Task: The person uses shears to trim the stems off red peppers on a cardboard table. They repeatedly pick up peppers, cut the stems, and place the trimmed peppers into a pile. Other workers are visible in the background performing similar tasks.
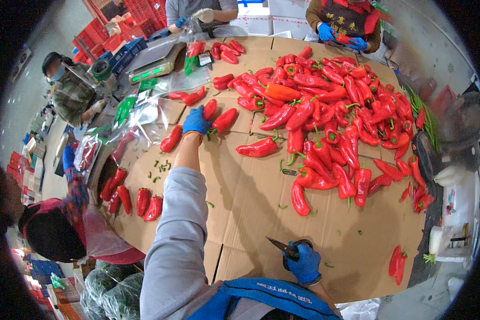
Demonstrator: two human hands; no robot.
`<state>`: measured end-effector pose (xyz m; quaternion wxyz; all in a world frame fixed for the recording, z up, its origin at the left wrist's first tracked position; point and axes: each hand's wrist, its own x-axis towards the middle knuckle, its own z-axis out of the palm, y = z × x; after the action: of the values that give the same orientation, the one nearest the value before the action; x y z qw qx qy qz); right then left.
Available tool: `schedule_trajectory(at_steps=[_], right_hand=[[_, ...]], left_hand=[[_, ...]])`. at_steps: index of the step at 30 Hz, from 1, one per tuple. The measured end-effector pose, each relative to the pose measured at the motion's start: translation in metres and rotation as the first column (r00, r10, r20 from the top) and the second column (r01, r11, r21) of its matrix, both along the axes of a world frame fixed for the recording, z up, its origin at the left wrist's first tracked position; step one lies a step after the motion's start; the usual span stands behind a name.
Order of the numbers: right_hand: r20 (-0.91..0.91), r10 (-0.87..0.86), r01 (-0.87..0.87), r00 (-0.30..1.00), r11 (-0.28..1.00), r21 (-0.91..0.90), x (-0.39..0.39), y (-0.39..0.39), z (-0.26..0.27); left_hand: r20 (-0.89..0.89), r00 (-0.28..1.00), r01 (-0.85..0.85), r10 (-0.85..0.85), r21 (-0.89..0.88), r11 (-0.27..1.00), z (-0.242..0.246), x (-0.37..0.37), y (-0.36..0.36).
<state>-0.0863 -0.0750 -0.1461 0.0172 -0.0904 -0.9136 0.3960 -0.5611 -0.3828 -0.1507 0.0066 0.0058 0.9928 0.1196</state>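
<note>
My left hand [197, 121], in a blue glove, is stretched out over the cardboard-covered table [240, 216], its fingers at a red pepper [210, 109]. Another red pepper [225, 120] lies just right of it, and one [171, 139] lies to its lower left. Whether the fingers grip the pepper is hidden by the back of the hand. Close to my body, my right hand [304, 262], also blue-gloved, holds black-handled scissors [289, 250] with the blades pointing up-left. A large heap of red peppers [324, 100] covers the right half of the table; many have green stems.
Cut green stems [160, 166] are scattered on the cardboard. Clear plastic bags [156, 116] and a digital scale [156, 64] are at the upper left. Co-workers stand around the table; one person's gloved hands [342, 37] hold a pepper at the far side. Another person [60, 228] is at the left edge.
</note>
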Motion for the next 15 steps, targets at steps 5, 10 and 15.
schedule_trajectory(at_steps=[5,10,15], right_hand=[[-0.065,-0.018,0.019,0.998,1.0,0.012,0.001,-0.002,-0.004],[-0.161,-0.043,0.039,0.986,0.999,-0.028,0.001,-0.004,-0.01],[-0.058,-0.069,0.066,0.996,0.996,-0.062,-0.008,-0.008,-0.002]], left_hand=[[0.076,0.975,-0.206,0.208,0.653,0.729,-0.002,0.028,-0.024],[0.089,0.992,-0.096,-0.091,0.992,-0.077,0.041,0.117,-0.023],[-0.156,0.862,-0.207,-0.482,0.76,-0.616,0.083,0.215,0.03]])
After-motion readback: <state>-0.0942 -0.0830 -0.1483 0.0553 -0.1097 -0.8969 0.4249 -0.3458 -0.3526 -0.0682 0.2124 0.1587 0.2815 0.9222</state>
